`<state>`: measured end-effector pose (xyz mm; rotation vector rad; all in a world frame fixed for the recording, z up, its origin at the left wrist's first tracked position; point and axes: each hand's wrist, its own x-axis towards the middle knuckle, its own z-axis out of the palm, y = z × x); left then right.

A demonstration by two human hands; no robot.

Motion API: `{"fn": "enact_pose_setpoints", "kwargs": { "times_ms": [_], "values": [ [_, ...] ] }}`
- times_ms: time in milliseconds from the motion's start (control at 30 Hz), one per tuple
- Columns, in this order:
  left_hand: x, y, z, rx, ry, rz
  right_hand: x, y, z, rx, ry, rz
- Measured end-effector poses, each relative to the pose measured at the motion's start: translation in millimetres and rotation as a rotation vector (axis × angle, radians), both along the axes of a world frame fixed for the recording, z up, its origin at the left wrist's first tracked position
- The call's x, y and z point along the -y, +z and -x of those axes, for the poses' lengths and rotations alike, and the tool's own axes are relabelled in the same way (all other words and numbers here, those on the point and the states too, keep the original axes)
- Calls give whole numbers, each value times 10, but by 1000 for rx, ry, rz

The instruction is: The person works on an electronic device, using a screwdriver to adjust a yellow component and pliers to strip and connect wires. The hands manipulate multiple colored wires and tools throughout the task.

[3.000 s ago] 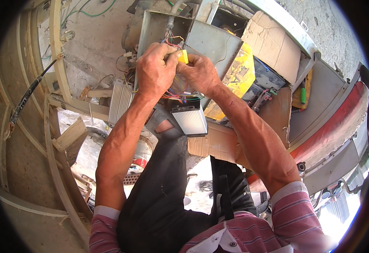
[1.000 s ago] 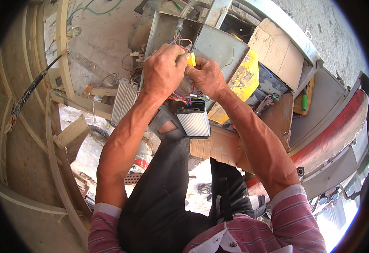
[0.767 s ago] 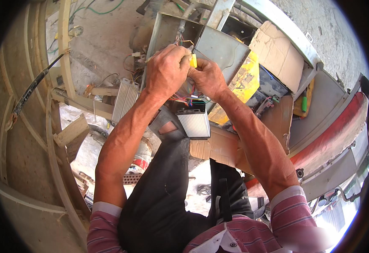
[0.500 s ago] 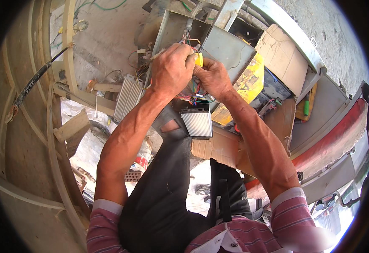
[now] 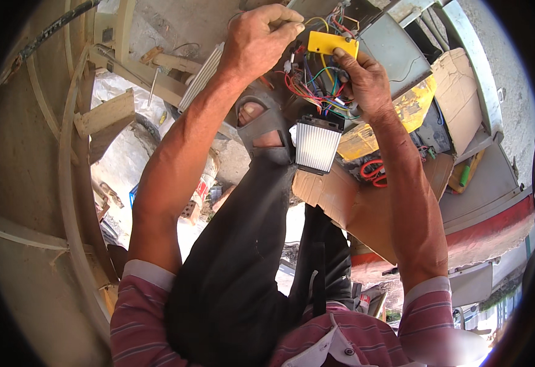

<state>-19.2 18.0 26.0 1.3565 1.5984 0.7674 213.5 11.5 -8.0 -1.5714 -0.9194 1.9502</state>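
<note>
Dusty concrete floor; left hand (image 5: 258, 40) pinching thin wires (image 5: 316, 85), right hand (image 5: 365, 79) gripping yellow plastic block (image 5: 331, 43).

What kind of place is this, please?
Probably an informal outdoor repair spot: a bundle of coloured wires in an open metal casing, flattened cardboard and wooden scraps lie on bare ground.
</note>
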Motion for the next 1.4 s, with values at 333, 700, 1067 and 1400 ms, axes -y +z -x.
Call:
{"fn": "enact_pose_setpoints", "kwargs": {
  "times_ms": [333,700,1067,1400],
  "values": [
    [-312,-101,-350,-220,-456,-369,18,-103,-50,-27,-31,-23],
    [-378,-130,-394,-270,-521,-506,26,-93,-15,-39,-5,-56],
    [-373,-151,-471,-405,-498,-477,7,-147,-23,37,25,-64],
    [-412,-159,-347,-315,-584,-495,23,-190,-50,-32,16,-54]
  ]
}}
